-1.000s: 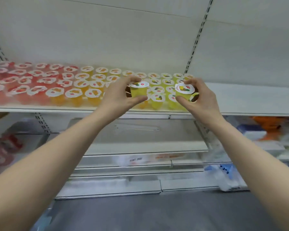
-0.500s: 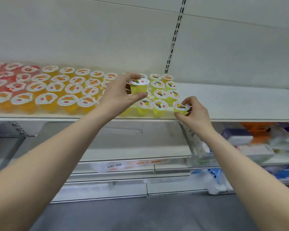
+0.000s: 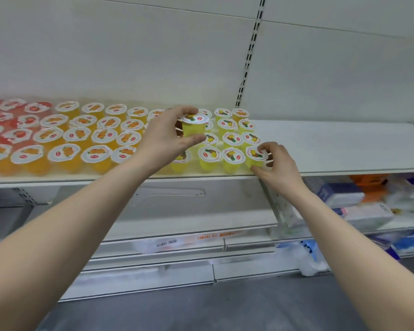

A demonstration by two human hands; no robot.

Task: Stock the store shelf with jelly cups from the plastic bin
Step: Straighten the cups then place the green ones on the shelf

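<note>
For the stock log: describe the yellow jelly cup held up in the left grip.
The translucent yellow plastic jelly cup tapers downward under a white sealed lid printed with fruit and a red logo. It is upright, raised above the rows of yellow cups on the white shelf. The left grip pinches it: fingers over the lid's rim, thumb against its lower wall.

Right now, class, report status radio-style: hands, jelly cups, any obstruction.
Left hand holds yellow cup off the shelf. Right hand grips front-row end cup, set down. No obstruction seen.

White packets [image 3: 366, 215] and an orange pack [image 3: 368, 183] — grey floor [image 3: 225, 306] below
</note>
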